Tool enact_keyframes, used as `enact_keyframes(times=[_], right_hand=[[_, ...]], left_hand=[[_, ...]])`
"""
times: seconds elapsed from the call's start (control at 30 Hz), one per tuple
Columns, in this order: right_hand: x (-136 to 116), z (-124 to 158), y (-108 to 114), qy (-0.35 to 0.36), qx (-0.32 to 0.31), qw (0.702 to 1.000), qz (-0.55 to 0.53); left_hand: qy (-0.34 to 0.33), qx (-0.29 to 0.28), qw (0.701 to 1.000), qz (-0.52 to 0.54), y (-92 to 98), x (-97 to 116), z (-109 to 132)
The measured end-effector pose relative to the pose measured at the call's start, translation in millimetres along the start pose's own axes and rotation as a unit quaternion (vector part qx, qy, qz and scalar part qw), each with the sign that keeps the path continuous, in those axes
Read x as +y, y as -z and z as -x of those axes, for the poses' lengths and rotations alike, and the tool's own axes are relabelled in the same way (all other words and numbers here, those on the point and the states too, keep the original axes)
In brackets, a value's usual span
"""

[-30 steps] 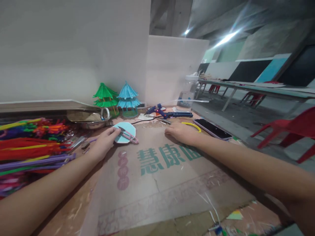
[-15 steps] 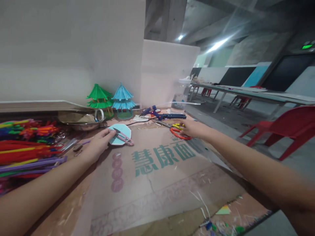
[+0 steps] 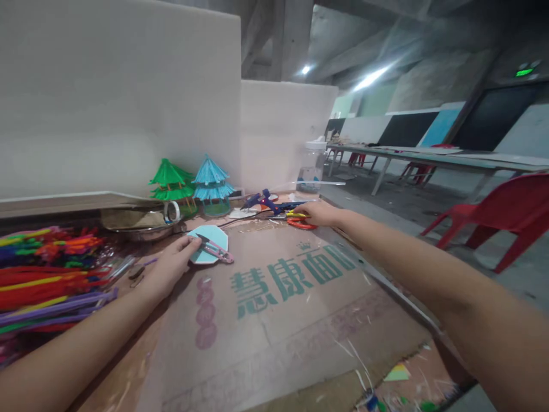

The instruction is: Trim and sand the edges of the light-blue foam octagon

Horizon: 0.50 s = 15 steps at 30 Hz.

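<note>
My left hand (image 3: 174, 264) rests on the table with its fingers touching the edge of a light blue octagonal piece (image 3: 209, 243). A small pink thread snipper (image 3: 217, 249) lies across that piece. My right hand (image 3: 319, 214) reaches far across the table and closes on the red and yellow handles of a pair of scissors (image 3: 299, 221). A blue glue gun (image 3: 274, 202) lies just behind the scissors.
A sheet of cardboard (image 3: 274, 297) with green characters covers the table. Several coloured pipe cleaners (image 3: 47, 269) are piled at the left. Green (image 3: 169, 178) and blue (image 3: 211, 180) pagoda models stand by the white wall. A metal bowl (image 3: 137, 220), a clear jar (image 3: 309, 169) and a red chair (image 3: 506, 214) are nearby.
My right hand left the spot by the phone, took the scissors' handles and slid them farther back toward the glue gun. The view swung right; the left hand stayed.
</note>
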State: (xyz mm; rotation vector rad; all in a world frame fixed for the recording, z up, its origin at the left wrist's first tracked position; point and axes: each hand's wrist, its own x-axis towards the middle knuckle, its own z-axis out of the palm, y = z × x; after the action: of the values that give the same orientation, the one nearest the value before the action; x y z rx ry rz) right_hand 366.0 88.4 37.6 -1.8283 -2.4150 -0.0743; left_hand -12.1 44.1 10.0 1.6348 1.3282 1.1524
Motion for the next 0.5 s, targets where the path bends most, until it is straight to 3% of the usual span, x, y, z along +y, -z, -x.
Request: enact_keyframes(times=[0.1, 0.2, 0.37, 0.5], right_hand=[[-3.9, 1.2, -7.6, 0.006, 0.041, 0.999, -0.014], [-21.4, 5.1, -19.1, 0.056, 0.066, 0.995, -0.043], [-52.2, 6.6, -40.7, 0.115, 0.018, 0.990, -0.085], [-59.9, 15.8, -46.0, 0.132, -0.002, 0.984, -0.116]], left_hand=[[0.010, -0.019, 1.000, 0.019, 1.2, -2.3, -1.0], [0.011, -0.010, 1.000, 0.021, 0.3, -0.3, 0.3], [0.003, 0.009, 1.000, -0.003, 0.0, 7.7, 5.7], [0.001, 0.011, 1.000, -0.018, 0.7, 8.7, 6.8]])
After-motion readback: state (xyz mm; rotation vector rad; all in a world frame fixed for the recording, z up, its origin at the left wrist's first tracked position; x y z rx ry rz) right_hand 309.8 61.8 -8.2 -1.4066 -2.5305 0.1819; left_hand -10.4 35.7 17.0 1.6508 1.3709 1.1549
